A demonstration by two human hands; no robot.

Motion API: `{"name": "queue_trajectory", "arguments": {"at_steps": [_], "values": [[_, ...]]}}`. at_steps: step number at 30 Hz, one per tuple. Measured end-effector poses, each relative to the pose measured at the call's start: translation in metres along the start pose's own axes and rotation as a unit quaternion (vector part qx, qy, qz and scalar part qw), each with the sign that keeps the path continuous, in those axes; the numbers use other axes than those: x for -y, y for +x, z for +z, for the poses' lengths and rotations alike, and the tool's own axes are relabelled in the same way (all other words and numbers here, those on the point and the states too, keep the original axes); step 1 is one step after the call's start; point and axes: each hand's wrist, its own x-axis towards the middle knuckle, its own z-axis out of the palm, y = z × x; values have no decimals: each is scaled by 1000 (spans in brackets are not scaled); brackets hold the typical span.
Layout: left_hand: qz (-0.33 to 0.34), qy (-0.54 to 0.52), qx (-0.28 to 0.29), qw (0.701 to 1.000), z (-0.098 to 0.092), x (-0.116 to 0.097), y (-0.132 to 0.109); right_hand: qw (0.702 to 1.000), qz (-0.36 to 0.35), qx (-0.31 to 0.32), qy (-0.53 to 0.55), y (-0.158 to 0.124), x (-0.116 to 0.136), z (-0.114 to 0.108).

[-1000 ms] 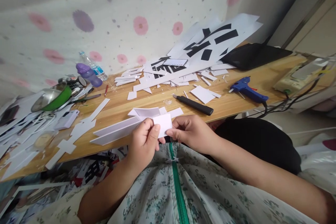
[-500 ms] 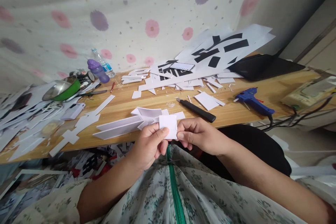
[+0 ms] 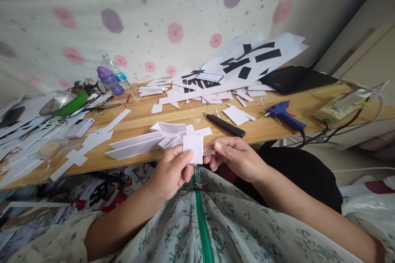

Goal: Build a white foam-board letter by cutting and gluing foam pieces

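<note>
Head cam: square (image 3: 192,148) near surface's (image 3: 143,114) front edge, L hand (image 3: 172,169) clamped on it; R hand (image 3: 237,157) pinches curly strip (image 3: 211,152) by its side. Square looks cut; if strip's fully off, can't tell. White pcs (image 3: 138,147) beyond look part-joined.

Wooden table (image 3: 140,116) with cutter (image 3: 226,126), glue gun (image 3: 286,116), white pieces (image 3: 236,114)

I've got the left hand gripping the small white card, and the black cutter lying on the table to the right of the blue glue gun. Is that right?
Not quite: the black cutter lies to the left of the blue glue gun, as the head view shows. The left hand does grip the small white card.
</note>
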Motion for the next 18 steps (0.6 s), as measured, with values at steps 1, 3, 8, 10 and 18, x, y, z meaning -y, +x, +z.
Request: {"name": "queue_trajectory", "arguments": {"at_steps": [1, 3, 8, 10, 18], "values": [[10, 42, -5, 999, 0, 2, 0, 1000, 0, -2, -18, -1, 0, 3], [21, 126, -4, 992, 2, 4, -1, 995, -10, -33, -89, -4, 1, 8], [29, 228, 18, 973, 7, 4, -3, 965, -2, -78, -252, -9, 3, 12], [22, 235, 34, 971, 7, 6, -3, 966, 25, -40, -255, -11, 5, 10], [-44, 191, 72, 978, 0, 12, -8, 962, 36, 41, -268, -17, 6, 1]]}}
